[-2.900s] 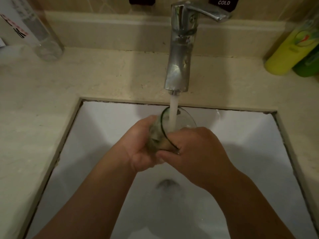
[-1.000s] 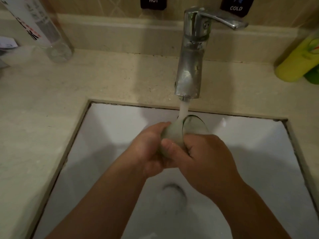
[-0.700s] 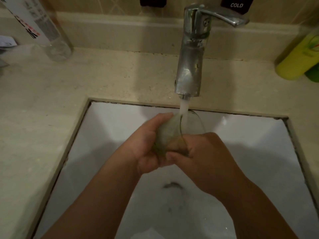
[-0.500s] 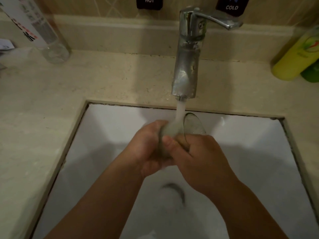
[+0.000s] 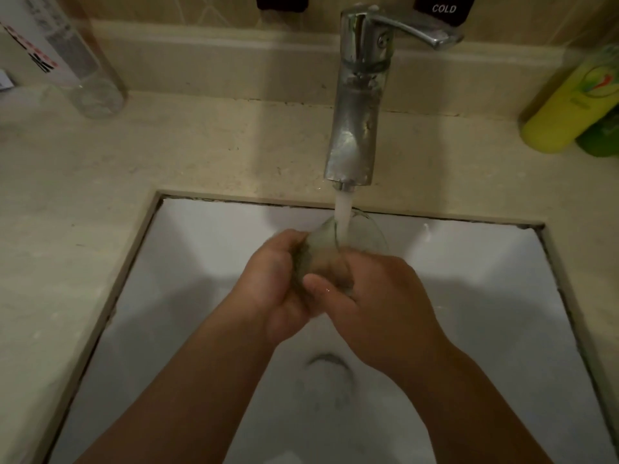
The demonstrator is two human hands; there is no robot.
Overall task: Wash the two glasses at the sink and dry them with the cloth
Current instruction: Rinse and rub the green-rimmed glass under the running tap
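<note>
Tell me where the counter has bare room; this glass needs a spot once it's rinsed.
The counter shows bare between the clear bottle and the tap, also left of the basin. Right of the tap it is bare up to the yellow bottle, with a green one behind. Both hands grip the glass under the tap.

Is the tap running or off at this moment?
Running. A white stream of water falls from the tap spout onto the glass, which both hands hold over the sink.

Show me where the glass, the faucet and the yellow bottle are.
glass point(image 5: 363, 234), head view, clear rim under the stream.
faucet point(image 5: 356, 128), head view, middle of the chrome spout.
yellow bottle point(image 5: 569, 110), head view, its body.
</note>
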